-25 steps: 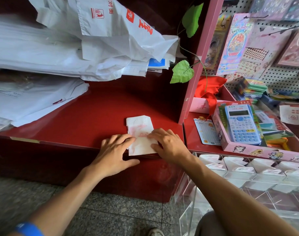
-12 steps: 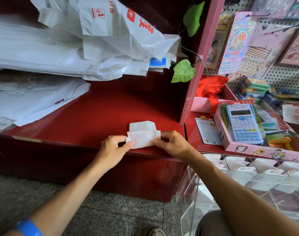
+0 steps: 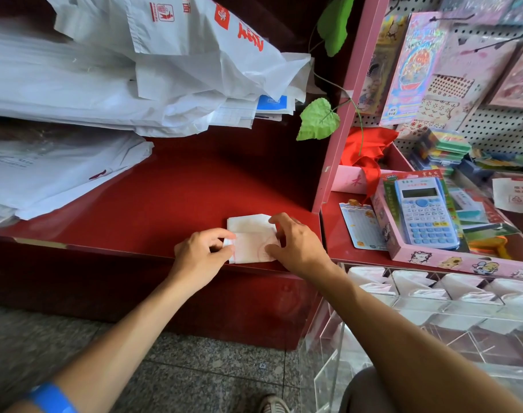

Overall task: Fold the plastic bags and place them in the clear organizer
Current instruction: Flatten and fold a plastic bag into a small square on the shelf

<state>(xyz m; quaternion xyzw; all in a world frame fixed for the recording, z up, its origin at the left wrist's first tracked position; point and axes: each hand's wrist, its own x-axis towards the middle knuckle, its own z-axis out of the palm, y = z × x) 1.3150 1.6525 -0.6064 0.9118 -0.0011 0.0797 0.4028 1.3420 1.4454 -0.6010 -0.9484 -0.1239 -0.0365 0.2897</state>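
A small white plastic bag with faint red print (image 3: 250,239) lies folded into a short packet at the front edge of the red shelf (image 3: 170,198). My left hand (image 3: 202,257) pinches its left end between thumb and fingers. My right hand (image 3: 296,248) holds its right side, fingers over the top fold and thumb on the lower flap. The clear organizer (image 3: 427,308) stands at the lower right, with several folded white bags (image 3: 415,290) in its back compartments.
A loose pile of white plastic bags (image 3: 129,79) fills the shelf's back left. A pink divider post (image 3: 340,126) separates the shelf from a counter with a boxed blue calculator (image 3: 422,213), a red cloth (image 3: 364,150) and stationery. Green fake leaves (image 3: 317,119) hang nearby.
The bag lay flat as a long strip under both palms; its near end was lifted and folded away from me. It now lies shorter, both hands still pinching its ends.
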